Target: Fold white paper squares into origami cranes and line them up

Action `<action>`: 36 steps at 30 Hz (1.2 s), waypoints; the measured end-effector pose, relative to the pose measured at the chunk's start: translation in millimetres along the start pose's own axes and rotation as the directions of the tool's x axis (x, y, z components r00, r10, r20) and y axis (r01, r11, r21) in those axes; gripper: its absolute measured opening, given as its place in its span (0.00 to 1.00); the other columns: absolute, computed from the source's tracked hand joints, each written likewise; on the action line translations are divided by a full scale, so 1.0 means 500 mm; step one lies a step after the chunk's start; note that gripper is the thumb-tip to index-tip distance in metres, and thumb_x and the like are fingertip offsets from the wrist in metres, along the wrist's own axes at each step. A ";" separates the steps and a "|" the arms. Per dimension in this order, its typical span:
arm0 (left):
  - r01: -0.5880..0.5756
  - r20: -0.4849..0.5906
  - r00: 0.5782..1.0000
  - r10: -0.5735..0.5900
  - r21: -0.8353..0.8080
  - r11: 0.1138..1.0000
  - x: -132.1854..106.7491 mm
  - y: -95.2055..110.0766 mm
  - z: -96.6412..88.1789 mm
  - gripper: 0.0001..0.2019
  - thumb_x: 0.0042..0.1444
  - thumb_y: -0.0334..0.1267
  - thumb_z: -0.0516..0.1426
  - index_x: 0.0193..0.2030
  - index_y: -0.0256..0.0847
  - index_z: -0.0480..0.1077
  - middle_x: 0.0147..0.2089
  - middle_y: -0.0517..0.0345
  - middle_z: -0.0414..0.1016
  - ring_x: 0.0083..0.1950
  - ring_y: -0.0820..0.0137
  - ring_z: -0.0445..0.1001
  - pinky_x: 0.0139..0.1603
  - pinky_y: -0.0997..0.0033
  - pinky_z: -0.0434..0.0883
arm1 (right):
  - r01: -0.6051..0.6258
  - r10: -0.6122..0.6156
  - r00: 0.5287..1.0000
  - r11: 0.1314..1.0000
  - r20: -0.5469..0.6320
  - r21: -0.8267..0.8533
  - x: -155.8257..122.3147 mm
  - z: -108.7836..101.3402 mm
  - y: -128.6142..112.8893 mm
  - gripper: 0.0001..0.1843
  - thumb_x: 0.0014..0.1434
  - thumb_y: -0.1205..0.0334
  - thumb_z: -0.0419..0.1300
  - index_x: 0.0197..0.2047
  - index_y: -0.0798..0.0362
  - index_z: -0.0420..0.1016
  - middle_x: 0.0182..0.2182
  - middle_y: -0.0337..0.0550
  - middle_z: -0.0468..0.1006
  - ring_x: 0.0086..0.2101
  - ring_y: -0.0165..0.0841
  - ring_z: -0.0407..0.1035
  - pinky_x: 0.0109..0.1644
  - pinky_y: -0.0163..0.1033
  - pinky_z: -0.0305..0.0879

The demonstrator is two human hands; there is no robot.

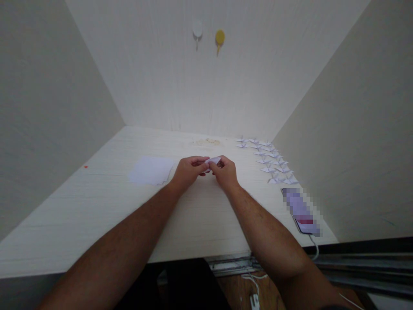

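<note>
Both my hands meet over the middle of the pale wooden desk (97, 215). My left hand (189, 169) and my right hand (225, 171) each pinch the same small folded piece of white paper (213, 161), held between the fingertips just above the desk. Left of my left hand lies a loose stack of white paper sheets (151, 170). To the right, several finished white folded paper cranes (270, 160) sit in rows near the right wall.
A phone (300, 210) with a cable lies at the desk's right front corner. Walls close in the desk on the left, back and right. Two round hooks, white (197, 29) and yellow (220, 37), hang on the back wall.
</note>
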State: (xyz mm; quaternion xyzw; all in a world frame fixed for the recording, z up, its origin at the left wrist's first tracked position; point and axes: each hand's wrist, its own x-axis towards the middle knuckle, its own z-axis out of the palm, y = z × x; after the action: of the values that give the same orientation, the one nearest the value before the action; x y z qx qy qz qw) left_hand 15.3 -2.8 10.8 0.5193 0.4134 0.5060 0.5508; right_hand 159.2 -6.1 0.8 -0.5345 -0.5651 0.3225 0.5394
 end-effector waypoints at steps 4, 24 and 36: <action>-0.080 0.028 0.997 0.078 0.080 0.994 -0.003 -0.003 0.002 0.23 0.43 0.43 0.69 0.46 0.35 0.79 0.35 0.49 0.81 0.32 0.69 0.77 0.33 0.69 0.74 | -0.015 0.015 1.000 1.000 -0.016 0.011 0.004 -0.001 0.005 0.08 0.49 0.57 0.62 0.26 0.52 0.71 0.19 0.33 0.69 0.21 0.27 0.62 0.25 0.33 0.59; -0.217 0.040 0.976 0.214 0.224 0.950 -0.008 -0.001 0.005 0.17 0.47 0.42 0.66 0.44 0.38 0.80 0.35 0.50 0.82 0.31 0.69 0.77 0.35 0.68 0.74 | -0.107 0.109 0.994 0.976 0.000 0.189 0.009 0.000 0.008 0.06 0.45 0.60 0.63 0.24 0.53 0.72 0.17 0.34 0.71 0.19 0.26 0.63 0.23 0.33 0.62; -0.272 0.036 0.961 0.276 0.329 0.904 -0.008 -0.001 0.002 0.16 0.46 0.40 0.66 0.44 0.41 0.81 0.38 0.50 0.82 0.35 0.67 0.78 0.37 0.68 0.75 | -0.090 0.108 0.993 0.961 -0.053 0.263 0.012 -0.005 0.000 0.06 0.43 0.61 0.62 0.28 0.53 0.75 0.15 0.30 0.66 0.17 0.25 0.57 0.21 0.32 0.55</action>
State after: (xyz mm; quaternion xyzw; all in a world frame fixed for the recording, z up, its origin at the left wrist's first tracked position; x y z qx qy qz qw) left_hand 15.7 -6.7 10.1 0.6545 0.4184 0.5045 0.3769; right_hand 162.4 -1.1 2.8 -0.4972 -0.4720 0.4023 0.6068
